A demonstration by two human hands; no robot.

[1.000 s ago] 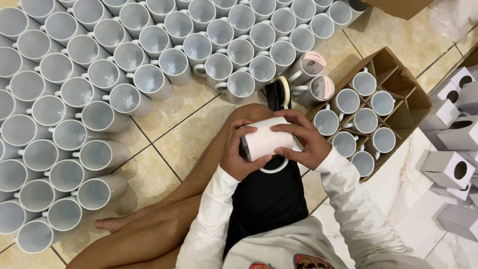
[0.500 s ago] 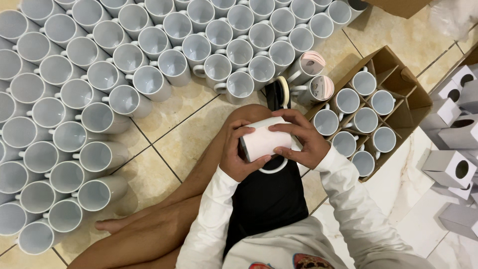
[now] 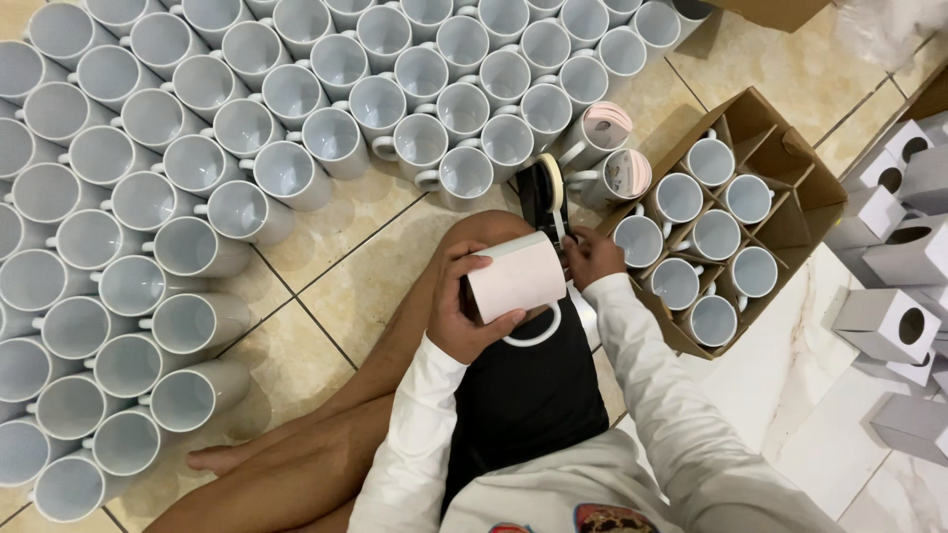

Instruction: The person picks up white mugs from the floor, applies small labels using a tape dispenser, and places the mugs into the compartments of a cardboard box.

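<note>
— Surface under inspection?

— Tiled floor, beige with dark grout lines, paler marbled tiles at the right.

— Items resting directly on it?

— Rows of white mugs, upright and closely packed, across the left and top. A brown cardboard box with dividers at the right, mugs standing in its cells. Small grey boxes at the far right edge. A person's bare leg lies across the tiles.
</note>
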